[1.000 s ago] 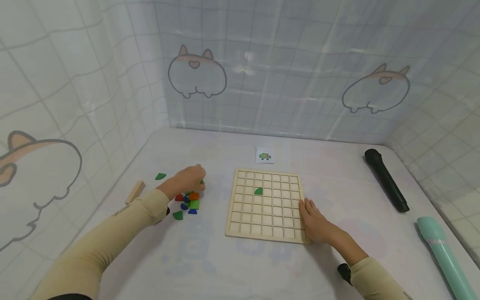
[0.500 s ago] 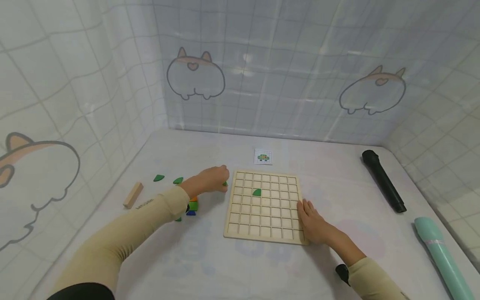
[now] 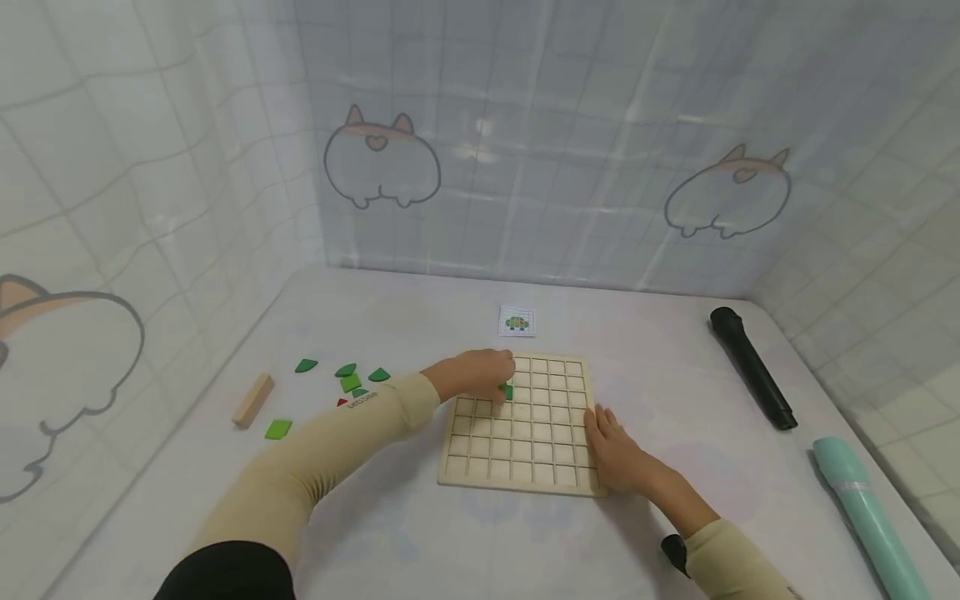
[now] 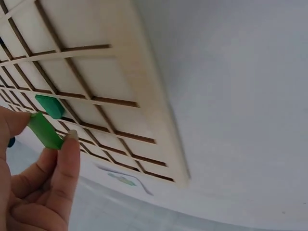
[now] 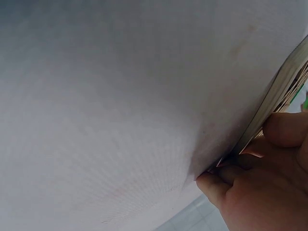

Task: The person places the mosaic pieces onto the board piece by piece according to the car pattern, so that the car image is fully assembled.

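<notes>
Pinched between thumb and fingertips of the left hand [image 3: 480, 377]: a green piece [image 4: 44, 130], held low over the upper left cells of the board [image 3: 517, 467]. Just past that pinch, toward the board's middle, a second green piece [image 4: 50, 106] sitting in a cell. Right hand [image 3: 617, 450] laid along the board's right edge, fingers mostly straight on the top face, fingertips [image 5: 211, 185] curling at the rim, bracing rather than clenching. Board flat on the table [image 3: 480, 550].

Left of the pinch, beyond the beige sleeve [image 3: 330, 454], loose pieces scattered: three dark green curved ones [image 3: 345, 369], a bright green square [image 3: 350, 383], a sliver of red [image 3: 342, 402] by the sleeve. Further left still, another green square [image 3: 277, 429] and a wooden block [image 3: 252, 400], well apart from the board.

Beyond the pinch, just off the board's far edge, a small card [image 3: 517, 321] printed with a green figure. Far to the right of the bracing hand, a black cylinder [image 3: 750, 367], and nearer the table's front corner a mint tube [image 3: 862, 508]. Behind everything, tiled curtain walls [image 3: 570, 150] with cartoon drawings.
</notes>
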`<state>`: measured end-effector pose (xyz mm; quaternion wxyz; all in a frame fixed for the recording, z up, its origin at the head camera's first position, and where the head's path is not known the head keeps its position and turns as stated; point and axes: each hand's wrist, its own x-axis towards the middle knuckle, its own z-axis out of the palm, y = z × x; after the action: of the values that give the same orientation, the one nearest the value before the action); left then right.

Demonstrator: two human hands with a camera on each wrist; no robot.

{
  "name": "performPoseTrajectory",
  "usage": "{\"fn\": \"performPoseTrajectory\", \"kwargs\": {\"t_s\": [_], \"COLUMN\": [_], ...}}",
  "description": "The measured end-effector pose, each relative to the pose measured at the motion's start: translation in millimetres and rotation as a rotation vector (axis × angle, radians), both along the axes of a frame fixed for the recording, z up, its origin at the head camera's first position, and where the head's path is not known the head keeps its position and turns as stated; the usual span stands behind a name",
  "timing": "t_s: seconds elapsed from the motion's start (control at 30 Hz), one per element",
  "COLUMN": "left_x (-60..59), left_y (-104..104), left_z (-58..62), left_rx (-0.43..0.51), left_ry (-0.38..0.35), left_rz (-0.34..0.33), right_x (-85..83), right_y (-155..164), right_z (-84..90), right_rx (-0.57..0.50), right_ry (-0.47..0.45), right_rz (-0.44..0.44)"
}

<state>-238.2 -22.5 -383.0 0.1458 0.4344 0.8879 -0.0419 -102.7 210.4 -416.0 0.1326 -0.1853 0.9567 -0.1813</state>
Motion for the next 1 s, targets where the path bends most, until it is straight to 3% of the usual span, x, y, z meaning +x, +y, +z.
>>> {"fn": "performPoseTrajectory", "kwargs": {"t_s": [0.33, 0.73, 1.0], "left_x": [-0.9, -1.2, -2.7], "left_y": [29, 39, 39], "left_z": [-6.1, -10.6, -12.7], "left_rx": [-0.077, -0.195, -0.096], "left_ry": [0.069, 0.234, 0.178], "left_rz": [-0.128, -0.248, -0.23], "right_x": [0.3, -0.7, 0.4], "right_y": [0, 0, 0], "right_z": [-1.4, -5.0, -3.0], "right_rx": [0.01, 0.015, 0.026], "right_ry": [0.014, 0.007, 0.014], "right_rz": [0.01, 0.003, 0.009]}}
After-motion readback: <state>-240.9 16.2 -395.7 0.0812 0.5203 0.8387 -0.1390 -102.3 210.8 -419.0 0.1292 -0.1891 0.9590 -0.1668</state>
